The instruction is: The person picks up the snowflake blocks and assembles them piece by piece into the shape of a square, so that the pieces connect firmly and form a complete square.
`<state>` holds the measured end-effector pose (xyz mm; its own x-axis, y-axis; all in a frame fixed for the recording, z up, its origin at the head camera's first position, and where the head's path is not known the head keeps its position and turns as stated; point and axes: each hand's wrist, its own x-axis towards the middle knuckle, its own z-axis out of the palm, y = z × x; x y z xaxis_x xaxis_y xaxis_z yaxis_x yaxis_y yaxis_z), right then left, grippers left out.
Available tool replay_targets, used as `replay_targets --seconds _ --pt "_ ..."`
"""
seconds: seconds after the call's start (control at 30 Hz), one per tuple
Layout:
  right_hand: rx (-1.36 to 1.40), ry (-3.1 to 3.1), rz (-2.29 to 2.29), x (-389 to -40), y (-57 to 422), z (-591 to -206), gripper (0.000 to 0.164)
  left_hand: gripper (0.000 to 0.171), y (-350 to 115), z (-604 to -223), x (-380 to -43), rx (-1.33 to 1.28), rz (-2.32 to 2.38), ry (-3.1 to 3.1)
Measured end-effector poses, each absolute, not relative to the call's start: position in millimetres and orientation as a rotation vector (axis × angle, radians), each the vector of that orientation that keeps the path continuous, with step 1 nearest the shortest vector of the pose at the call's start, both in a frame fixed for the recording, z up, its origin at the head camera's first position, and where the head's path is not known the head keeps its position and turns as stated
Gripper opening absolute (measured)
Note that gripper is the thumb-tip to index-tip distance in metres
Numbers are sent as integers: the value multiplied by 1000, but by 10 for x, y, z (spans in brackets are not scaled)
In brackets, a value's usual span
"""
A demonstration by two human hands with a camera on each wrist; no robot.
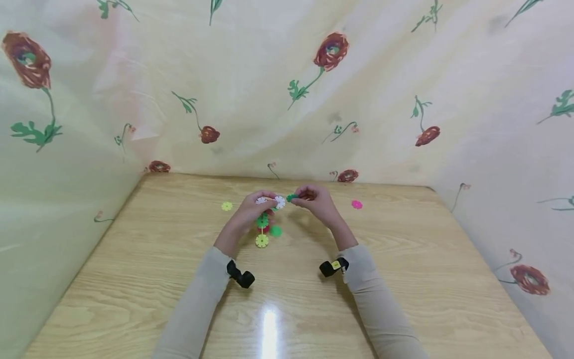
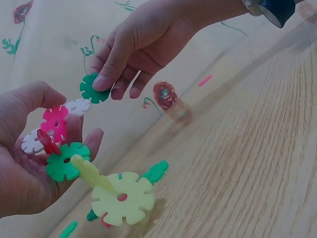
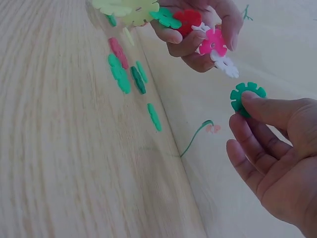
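My left hand point(image 1: 250, 208) holds a chain of interlocked flower-shaped plastic discs. Its upper end has a white disc point(image 3: 226, 65) joined to a pink disc point(image 2: 53, 124). A second white one sits partly behind the fingers, followed by a red disc point(image 3: 188, 21) and a green disc point(image 2: 58, 167). Two pale yellow discs hang at the lower end, the last yellow disc point(image 2: 124, 204) facing the left wrist camera. Between thumb and fingertips my right hand point(image 1: 316, 200) pinches a single dark green disc point(image 3: 239, 92). A small gap separates it from the chain's white end.
Loose discs lie on the wooden table point(image 1: 403, 279): a yellow disc point(image 1: 226, 206) to the left, a pink disc point(image 1: 357, 204) to the right, and several green and red ones below the left hand, including a bright green disc point(image 3: 119, 73). Flower-patterned cloth point(image 1: 251, 99) surrounds the table's back and sides.
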<state>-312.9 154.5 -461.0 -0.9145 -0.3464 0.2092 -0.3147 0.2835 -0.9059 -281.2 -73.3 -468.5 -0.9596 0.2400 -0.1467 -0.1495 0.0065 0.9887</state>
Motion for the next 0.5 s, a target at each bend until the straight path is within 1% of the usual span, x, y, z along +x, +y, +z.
replay_targets --seconds 0.27,0.5 --pt "-688 2527 -1725 -3111 1533 -4591 19 30 -727 -4689 -2830 65 2049 2001" --pt "-712 2531 -1703 -3073 1528 -4565 15 31 -731 -4686 -2819 64 2062 1971"
